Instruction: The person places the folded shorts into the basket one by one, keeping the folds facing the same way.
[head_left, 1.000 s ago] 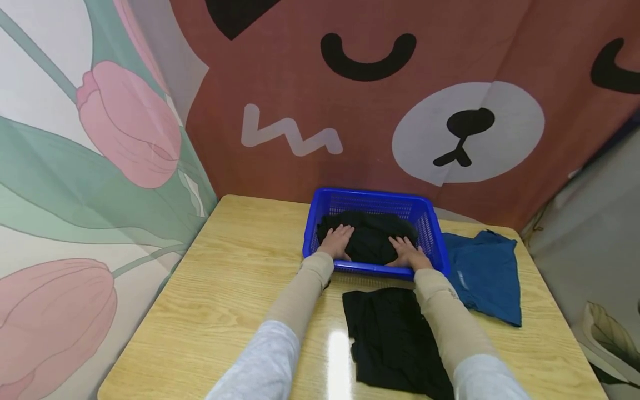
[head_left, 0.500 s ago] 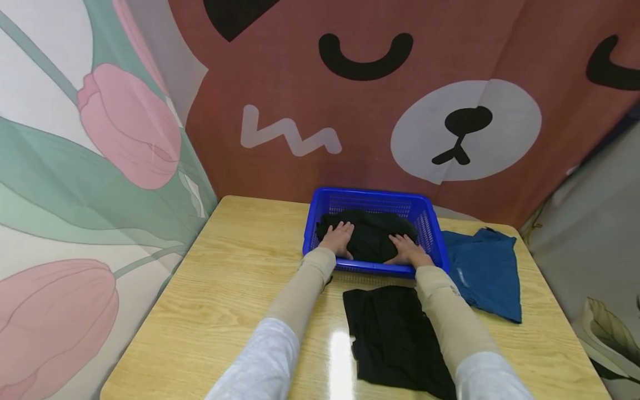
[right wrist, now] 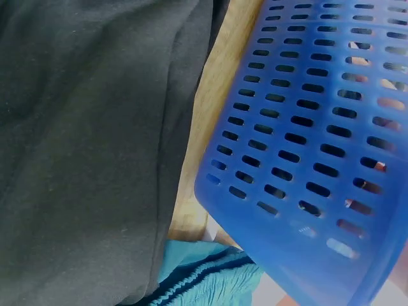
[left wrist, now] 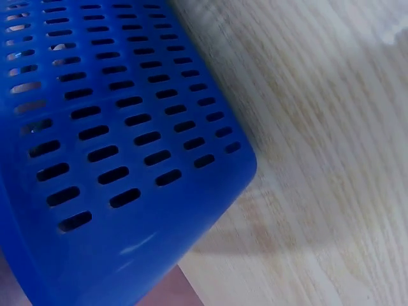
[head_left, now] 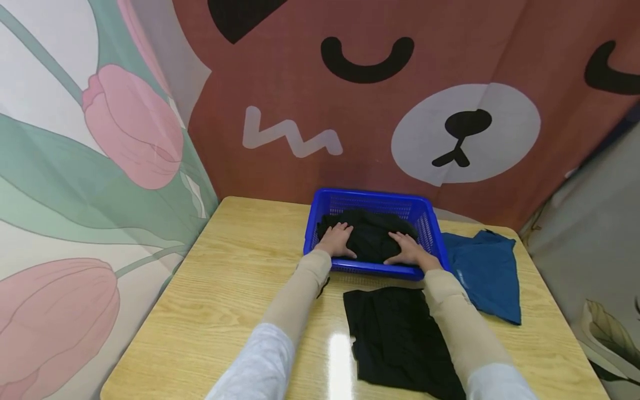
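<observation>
A blue perforated plastic basket [head_left: 376, 269] stands at the back of the wooden table, with a bundled black garment [head_left: 372, 244] inside. My left hand [head_left: 336, 241] lies on the garment's left side, fingers extended and thumb out to the side. On its right side rests my right hand [head_left: 411, 251], fingers spread and pointing inward. Both wrists cross over the basket's near rim. In the left wrist view, the slotted basket wall [left wrist: 140, 121] hides most of the left hand. Bits of the right hand show through the slots of the basket wall [right wrist: 306, 127] in the right wrist view.
A black garment [head_left: 395, 339] lies flat in front of the basket, partly under the right forearm. To the basket's right is a folded blue garment [head_left: 487, 278]. The wooden table [head_left: 230, 289] meets a brown printed curtain [head_left: 280, 183] behind.
The right wrist has shifted slightly to the right, and the left hand slightly left. Both hands stay on the black garment in the basket, which keeps its place.
</observation>
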A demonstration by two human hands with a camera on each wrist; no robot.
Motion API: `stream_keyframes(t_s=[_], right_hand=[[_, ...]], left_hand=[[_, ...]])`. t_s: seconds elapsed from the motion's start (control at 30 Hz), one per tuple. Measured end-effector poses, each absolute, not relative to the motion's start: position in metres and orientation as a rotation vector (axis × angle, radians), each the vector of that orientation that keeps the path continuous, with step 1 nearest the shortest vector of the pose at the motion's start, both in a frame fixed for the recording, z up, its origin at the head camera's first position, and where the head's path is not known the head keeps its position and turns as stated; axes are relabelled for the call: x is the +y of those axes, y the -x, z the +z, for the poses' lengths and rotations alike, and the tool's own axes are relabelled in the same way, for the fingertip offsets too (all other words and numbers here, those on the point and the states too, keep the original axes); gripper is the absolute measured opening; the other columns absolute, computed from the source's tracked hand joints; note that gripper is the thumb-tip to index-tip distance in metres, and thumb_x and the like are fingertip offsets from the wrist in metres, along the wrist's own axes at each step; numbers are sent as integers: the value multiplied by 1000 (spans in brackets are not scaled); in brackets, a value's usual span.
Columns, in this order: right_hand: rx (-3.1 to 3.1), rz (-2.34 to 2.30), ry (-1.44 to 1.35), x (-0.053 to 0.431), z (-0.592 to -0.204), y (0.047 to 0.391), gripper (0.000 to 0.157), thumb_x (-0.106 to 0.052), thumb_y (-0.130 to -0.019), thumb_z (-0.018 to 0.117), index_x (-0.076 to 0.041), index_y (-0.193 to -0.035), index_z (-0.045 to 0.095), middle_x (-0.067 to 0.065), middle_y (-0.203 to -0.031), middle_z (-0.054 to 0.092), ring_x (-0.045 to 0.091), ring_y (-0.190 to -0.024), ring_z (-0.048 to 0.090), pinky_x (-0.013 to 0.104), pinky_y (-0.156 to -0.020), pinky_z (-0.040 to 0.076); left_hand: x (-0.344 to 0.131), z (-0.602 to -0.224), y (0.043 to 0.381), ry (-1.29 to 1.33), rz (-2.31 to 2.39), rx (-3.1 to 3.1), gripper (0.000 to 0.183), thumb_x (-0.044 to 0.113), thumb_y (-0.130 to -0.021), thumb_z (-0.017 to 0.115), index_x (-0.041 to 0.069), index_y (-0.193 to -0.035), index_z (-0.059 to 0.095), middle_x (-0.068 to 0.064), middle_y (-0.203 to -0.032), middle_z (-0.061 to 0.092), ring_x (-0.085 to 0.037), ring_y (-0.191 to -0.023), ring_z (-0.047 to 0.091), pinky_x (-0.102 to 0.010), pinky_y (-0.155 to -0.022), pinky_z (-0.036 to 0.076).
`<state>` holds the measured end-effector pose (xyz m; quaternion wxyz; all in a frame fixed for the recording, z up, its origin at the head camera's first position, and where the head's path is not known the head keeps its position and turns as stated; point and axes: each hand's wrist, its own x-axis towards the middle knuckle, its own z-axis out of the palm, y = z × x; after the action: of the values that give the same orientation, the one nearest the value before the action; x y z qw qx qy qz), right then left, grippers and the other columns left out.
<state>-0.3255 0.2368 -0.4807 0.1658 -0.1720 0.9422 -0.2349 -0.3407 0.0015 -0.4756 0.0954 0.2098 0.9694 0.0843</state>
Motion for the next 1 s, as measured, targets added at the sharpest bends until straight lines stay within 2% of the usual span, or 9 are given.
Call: stream_keyframes(t_s=[0.13,0.17,0.37,0.4,0.67,0.8,1.0], right_hand=[[2729,-696,549,241,-481,323,83,-29,-80,71,9,-139,26,37,-141,18,54,-128,10,66,-100,13],[2750,-708,569,243,-484,324,84,-37,-80,70,5,-140,28,37,-140,20,55,-128,12,65,-100,15],[2815,-649,576,241,-476,321,73,-34,-85,65,6,-138,33,36,-138,28,53,-127,20,64,-99,20],[2821,-619,560,239,-471,318,69,-25,-86,65,9,-136,33,36,-138,28,52,-126,21,63,-99,21],[2965,-570,537,241,-463,305,54,-23,-86,63,6,-128,47,31,-129,44,48,-119,38,60,-92,34],[3075,-545,502,244,-464,296,40,-20,-88,62,3,-121,57,28,-122,52,46,-112,45,58,-85,40],[3213,-628,502,246,-464,281,26,-8,-85,62,1,-109,65,27,-114,57,47,-108,47,59,-83,41]], left_hand=[[3,-475,338,-614,295,2909,80,46,-77,70,9,-140,36,-11,-145,33,-27,-134,27,-45,-107,24],[3,-475,338,-610,307,2919,79,45,-78,69,9,-140,37,-11,-144,34,-27,-134,27,-46,-107,25],[3,-470,335,-609,318,2952,69,42,-83,65,9,-138,41,-11,-142,38,-26,-132,31,-44,-105,29],[3,-469,334,-616,313,2960,66,41,-84,64,9,-137,42,-10,-141,40,-25,-131,33,-44,-104,30],[5,-459,325,-708,288,3010,46,32,-90,57,10,-130,51,-9,-126,54,-23,-114,51,-38,-92,43],[6,-459,322,-748,315,3020,39,28,-92,56,11,-127,54,-7,-121,58,-22,-110,55,-36,-89,45],[4,-457,315,-787,357,3059,34,27,-91,57,11,-121,59,-6,-116,61,-20,-105,57,-32,-87,47]])
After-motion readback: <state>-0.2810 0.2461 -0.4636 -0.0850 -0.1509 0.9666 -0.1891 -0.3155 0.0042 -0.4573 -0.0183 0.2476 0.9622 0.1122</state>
